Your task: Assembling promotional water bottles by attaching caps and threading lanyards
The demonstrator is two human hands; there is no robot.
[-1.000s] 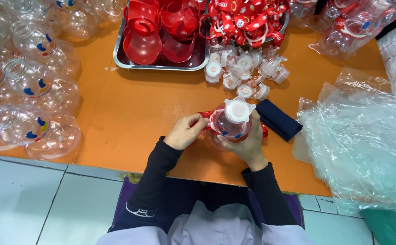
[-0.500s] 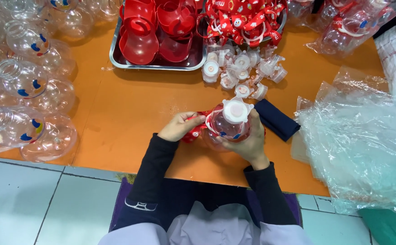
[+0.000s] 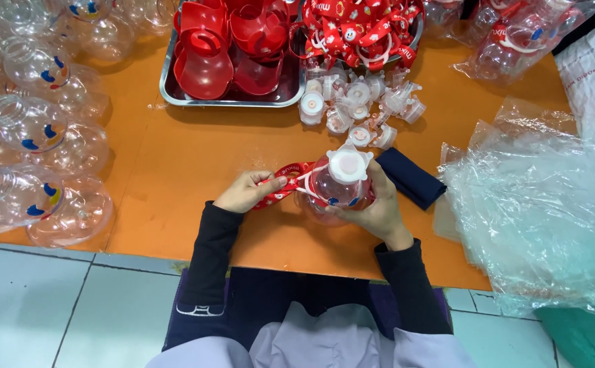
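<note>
My right hand (image 3: 372, 208) grips the clear bottle (image 3: 335, 187) upright at desk (image 3: 195, 157) centre, white cap (image 3: 347, 163) toward twelve o'clock, while my left hand (image 3: 246, 192) pinches the red strap (image 3: 285, 182), running nine-to-three, apparently attached at the bottle's neck.

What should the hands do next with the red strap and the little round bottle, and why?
Probably pull the red strap out to the side until it sits snug. The left hand pinches its free end, the other end runs to the neck of the clear round bottle, and the right hand steadies that bottle. Whether the strap is fully hooked on cannot be told.
</note>
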